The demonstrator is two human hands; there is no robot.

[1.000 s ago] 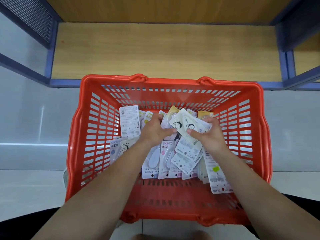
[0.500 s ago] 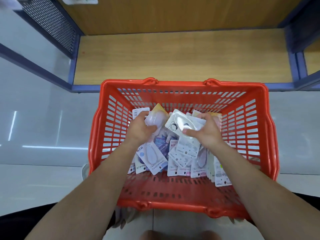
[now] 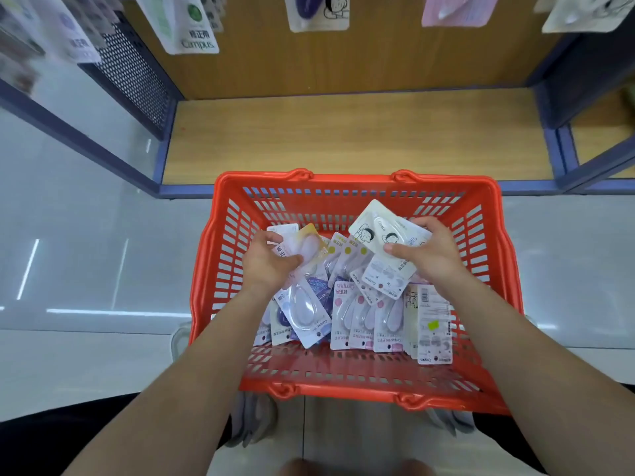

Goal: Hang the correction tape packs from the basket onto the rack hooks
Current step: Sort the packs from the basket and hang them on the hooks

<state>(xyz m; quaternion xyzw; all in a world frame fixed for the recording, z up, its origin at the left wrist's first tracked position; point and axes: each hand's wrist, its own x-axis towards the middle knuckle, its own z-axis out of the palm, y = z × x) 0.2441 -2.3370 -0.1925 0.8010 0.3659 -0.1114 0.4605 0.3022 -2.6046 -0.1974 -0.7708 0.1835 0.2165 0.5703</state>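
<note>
An orange plastic basket (image 3: 498,255) sits on the floor in front of me, holding several correction tape packs (image 3: 357,314) in pink, purple and white. My left hand (image 3: 266,266) grips a yellow-topped pack (image 3: 309,243) over the basket's left side. My right hand (image 3: 431,250) grips a small stack of white packs (image 3: 378,230) with cartoon faces, raised above the pile on the right. Along the top edge, packs hang on the rack: a green-dotted one (image 3: 194,25), a purple one (image 3: 318,12) and a pink one (image 3: 453,8).
A low wooden shelf (image 3: 357,135) with a blue frame runs behind the basket. A perforated dark side panel (image 3: 134,73) stands at its left. Pale glossy floor (image 3: 86,269) lies to the left and right. My shoes (image 3: 256,420) show under the basket's near edge.
My view has tilted up, bringing the hanging packs into sight. Both hands have lifted their packs higher out of the pile, the right hand moving to the right.
</note>
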